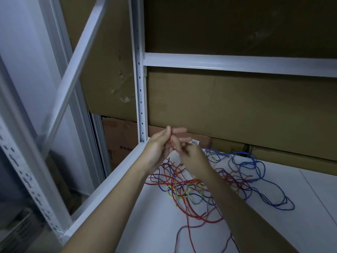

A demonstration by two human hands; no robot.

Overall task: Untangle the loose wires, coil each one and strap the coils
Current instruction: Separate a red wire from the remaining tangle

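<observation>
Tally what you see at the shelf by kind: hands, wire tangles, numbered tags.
Hands: 2, left hand and right hand, both pinching a red wire
Wire tangles: 1
Numbered tags: 1
Total: 4

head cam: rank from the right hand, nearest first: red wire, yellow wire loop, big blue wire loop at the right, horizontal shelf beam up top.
1. red wire: pinched at the right hand.
2. yellow wire loop: in the tangle below.
3. big blue wire loop: far right on the shelf.
4. horizontal shelf beam: high above.
</observation>
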